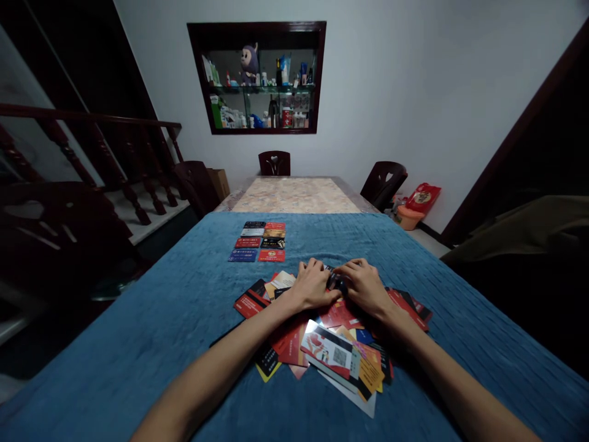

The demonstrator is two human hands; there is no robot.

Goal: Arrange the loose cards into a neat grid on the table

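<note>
Both hands rest on a loose, overlapping heap of plastic cards in the middle of the blue cloth. My left hand [317, 283] has bent fingers at the far side of the heap, its thumb pointing right. Beside it, my right hand [364, 287] curls its fingers inward. Dark cards [335, 282] show in the gap between the hands, gripped at their edges; the fingertips are partly hidden. Closer to me lie a white and red card with a QR code [327, 348], a red card [292, 344] and an orange card [369, 372]. More red cards [407, 307] fan out beyond my right wrist.
Farther left, several cards lie in two neat columns, among them a blue card [243, 255] and a red card [272, 255]. The blue cloth [151, 344] covers the near table; a patterned tabletop [294, 193] shows beyond. Chairs [383, 184] stand around it.
</note>
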